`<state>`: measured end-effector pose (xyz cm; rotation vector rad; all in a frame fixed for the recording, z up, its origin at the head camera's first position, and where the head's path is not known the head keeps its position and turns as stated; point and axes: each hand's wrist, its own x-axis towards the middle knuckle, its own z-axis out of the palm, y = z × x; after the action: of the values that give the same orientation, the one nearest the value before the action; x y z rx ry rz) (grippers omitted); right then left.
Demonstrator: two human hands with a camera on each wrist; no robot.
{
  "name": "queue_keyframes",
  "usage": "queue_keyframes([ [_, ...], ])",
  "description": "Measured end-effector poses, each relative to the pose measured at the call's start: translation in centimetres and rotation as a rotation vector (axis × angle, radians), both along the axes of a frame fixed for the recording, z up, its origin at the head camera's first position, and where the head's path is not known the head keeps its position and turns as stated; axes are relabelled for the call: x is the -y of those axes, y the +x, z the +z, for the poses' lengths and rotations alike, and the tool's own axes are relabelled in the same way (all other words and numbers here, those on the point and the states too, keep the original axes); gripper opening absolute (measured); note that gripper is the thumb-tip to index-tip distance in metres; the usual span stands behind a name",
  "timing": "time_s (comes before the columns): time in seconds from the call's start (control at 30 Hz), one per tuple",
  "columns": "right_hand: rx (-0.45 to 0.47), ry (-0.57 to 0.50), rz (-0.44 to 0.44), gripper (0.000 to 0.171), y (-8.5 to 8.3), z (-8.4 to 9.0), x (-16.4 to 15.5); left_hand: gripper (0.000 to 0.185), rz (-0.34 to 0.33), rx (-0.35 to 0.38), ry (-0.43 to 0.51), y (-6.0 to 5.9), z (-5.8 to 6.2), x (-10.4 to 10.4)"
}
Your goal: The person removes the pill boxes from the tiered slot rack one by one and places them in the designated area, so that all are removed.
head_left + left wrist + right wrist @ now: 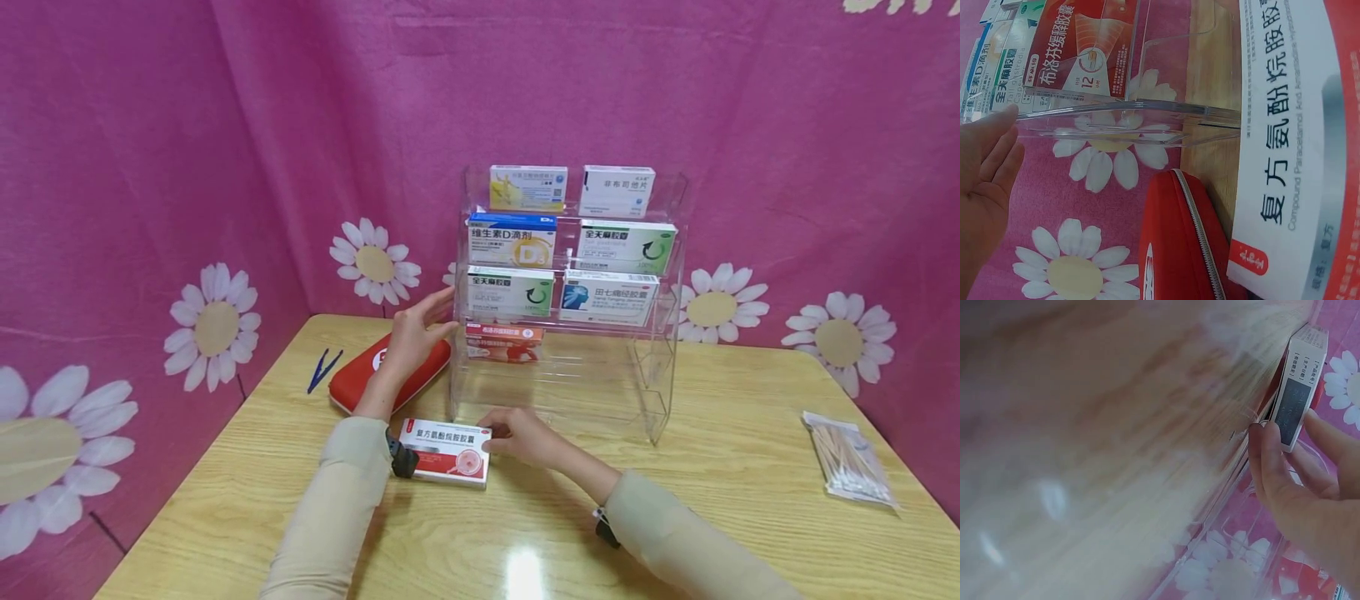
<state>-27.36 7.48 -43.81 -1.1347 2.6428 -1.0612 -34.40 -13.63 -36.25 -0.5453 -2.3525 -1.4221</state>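
Observation:
My right hand (522, 437) pinches the right end of a white and red medicine box (442, 457), its printed front facing up, just in front of the rack. In the right wrist view, the fingers (1272, 459) and thumb are on the end of that box. My left hand (411, 337), fingers extended, touches the left side of a clear acrylic display rack (592, 375). A red medicine box (504, 342) stands in the lower left of the rack, close to that hand. Above it are a green and white box (510, 292) and a vitamin D box (512, 240).
More boxes fill the upper tiers, including a blue and white box (609, 298). A red zippered case (352, 385) lies behind the left forearm, with blue tweezers (323, 372) beside it. A bag of cotton swabs (849, 460) lies on the wooden table (720, 517) at right.

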Motion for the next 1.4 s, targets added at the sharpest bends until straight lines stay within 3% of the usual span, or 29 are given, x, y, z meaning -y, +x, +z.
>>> queue_keyframes([
  [0.37, -0.053, 0.111, -0.011, 0.022, -0.1, 0.0, 0.2, 0.055, 0.006, 0.011, -0.005, 0.0, 0.0, -0.1],
  [0.6, -0.057, -0.003, -0.108, 0.026, 0.5, 0.9, -0.7, 0.056, 0.006, 0.015, -0.006, 0.1, 0.0, -0.1],
  [0.7, -0.161, -0.08, -0.189, 0.026, 0.6, 1.5, -1.5, 0.056, 0.009, 0.017, -0.007, 0.1, 0.1, -0.1],
  [0.9, -0.571, -0.252, -0.276, 0.032, -0.8, 2.7, -3.4, 0.056, 0.014, 0.031, -0.008, 0.2, 0.1, -0.1],
  [1.0, -0.71, -0.314, -0.328, 0.035, -2.1, 3.2, -4.0, 0.056, 0.011, 0.032, -0.008, 0.2, 0.2, -0.1],
  [1.1, -0.756, -0.334, -0.372, 0.036, -3.2, 3.6, -4.5, 0.056, 0.01, 0.025, -0.004, 0.2, 0.2, -0.1],
  [1.4, -0.698, -0.295, -0.374, 0.03, -4.6, 4.0, -4.6, 0.057, 0.017, 0.025, -0.014, 0.2, 0.2, -0.1],
])
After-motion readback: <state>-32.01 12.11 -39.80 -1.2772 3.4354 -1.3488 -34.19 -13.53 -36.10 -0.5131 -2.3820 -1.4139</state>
